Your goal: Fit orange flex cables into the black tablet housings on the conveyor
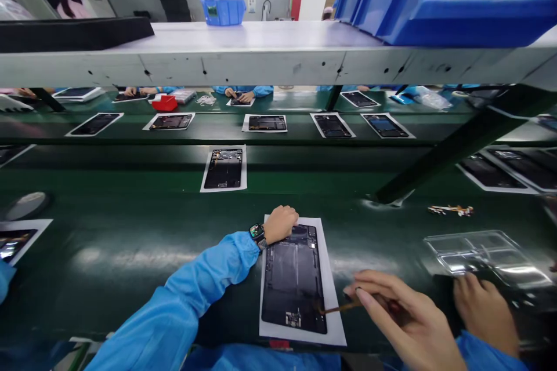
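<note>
A black tablet housing (292, 278) lies on a white sheet (334, 301) on the green bench in front of me. My left hand (281, 224), with a watch at the wrist, is closed over the upper end of the housing; its fingertips are hidden. Blurred a little, my right hand (404, 316) is to the right of the sheet. Between its thumb and fingers is a thin orange-brown strip that looks like a flex cable (337, 308), its far end at the housing's lower right edge. A small silvery part (293, 319) shows near the housing's lower end.
Another person's hand (487, 313) is close by on the right, beside a clear plastic tray (491, 252). Small orange cables (450, 210) lie behind it. A dark slanted post (435, 159) supports the shelf (243, 66). Another housing (224, 169) lies farther back.
</note>
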